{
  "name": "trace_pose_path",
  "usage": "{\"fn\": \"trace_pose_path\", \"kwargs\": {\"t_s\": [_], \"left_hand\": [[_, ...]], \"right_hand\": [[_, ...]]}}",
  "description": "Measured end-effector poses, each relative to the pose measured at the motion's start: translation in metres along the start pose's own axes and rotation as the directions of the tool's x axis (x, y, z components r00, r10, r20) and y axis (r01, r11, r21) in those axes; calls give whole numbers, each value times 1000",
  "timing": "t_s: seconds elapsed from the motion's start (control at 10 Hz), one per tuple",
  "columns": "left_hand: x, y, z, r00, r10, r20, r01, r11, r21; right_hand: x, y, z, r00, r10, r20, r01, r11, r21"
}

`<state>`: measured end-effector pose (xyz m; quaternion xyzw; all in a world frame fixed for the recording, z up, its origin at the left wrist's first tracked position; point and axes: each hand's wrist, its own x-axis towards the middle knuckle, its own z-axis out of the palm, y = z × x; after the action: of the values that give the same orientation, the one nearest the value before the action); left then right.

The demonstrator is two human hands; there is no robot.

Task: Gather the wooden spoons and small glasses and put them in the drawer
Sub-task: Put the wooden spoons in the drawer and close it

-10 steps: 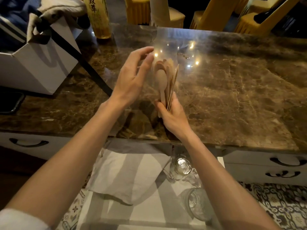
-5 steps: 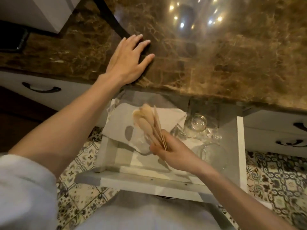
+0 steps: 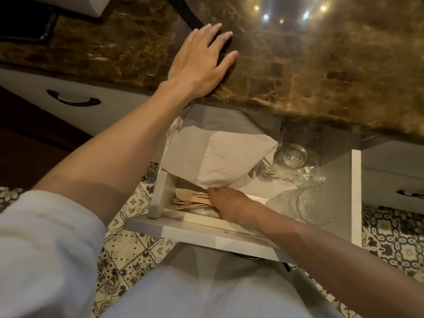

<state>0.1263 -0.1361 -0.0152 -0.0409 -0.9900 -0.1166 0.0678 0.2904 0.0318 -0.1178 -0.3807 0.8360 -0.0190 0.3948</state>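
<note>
The white drawer (image 3: 356,193) stands pulled out below the marble counter's edge. My right hand (image 3: 231,206) is down in its front left corner, fingers closed around a bundle of wooden spoons (image 3: 190,199) that lies flat on the drawer floor with the bowls pointing left. Small clear glasses (image 3: 294,156) lie at the back right of the drawer, and a larger clear glass (image 3: 315,208) lies in front of them. My left hand (image 3: 202,63) rests flat, fingers spread, on the brown marble countertop (image 3: 321,65).
A crumpled pale cloth (image 3: 218,159) fills the drawer's back left, its tip touching my right hand. Closed drawers with dark handles (image 3: 73,101) flank the open one. A dark object (image 3: 25,26) sits at the counter's far left. Patterned floor tiles (image 3: 394,237) lie below.
My right hand has gone down from above the drawer to its front left corner, laying the spoons flat. My left hand stays on the countertop. The view has tilted further down.
</note>
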Motion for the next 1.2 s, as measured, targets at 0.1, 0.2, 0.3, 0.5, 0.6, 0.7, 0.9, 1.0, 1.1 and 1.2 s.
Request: {"fn": "trace_pose_path", "kwargs": {"t_s": [0.1, 0.2, 0.3, 0.5, 0.6, 0.7, 0.9, 1.0, 1.1, 1.2], "left_hand": [[1, -1, 1, 1000, 3, -9, -3, 1000, -8], [2, -1, 2, 1000, 4, -16, -4, 1000, -15], [3, -3, 3, 1000, 10, -18, -10, 1000, -16], [4, -2, 3, 1000, 13, -24, -13, 1000, -19], [3, -1, 3, 1000, 14, -24, -14, 1000, -14], [4, -3, 4, 1000, 11, -26, -11, 1000, -16], [4, -2, 5, 999, 12, -29, -12, 1000, -27], [4, -2, 5, 999, 11, -32, -12, 1000, -26], [4, -1, 4, 999, 9, -32, -10, 1000, -25], [4, -1, 3, 1000, 12, -28, -13, 999, -33]], "right_hand": [[12, -11, -1, 1000, 10, -25, -13, 995, -102], [12, -13, -2, 999, 5, -33, -9, 992, -127], [10, -9, -9, 998, -56, -11, 54, 994, -96], [8, 0, -17, 982, -171, -85, 168, 985, -35], [8, 1, -14, 957, -226, -183, 208, 972, -110], [12, 0, -9, 935, -290, -202, 236, 937, -256], [10, -3, -9, 962, -260, -81, 241, 952, -187], [7, -2, -13, 970, -240, -36, 234, 964, -125], [6, -4, -17, 975, -219, 38, 222, 969, -109], [6, -6, -19, 981, -191, 42, 195, 977, -90]]}}
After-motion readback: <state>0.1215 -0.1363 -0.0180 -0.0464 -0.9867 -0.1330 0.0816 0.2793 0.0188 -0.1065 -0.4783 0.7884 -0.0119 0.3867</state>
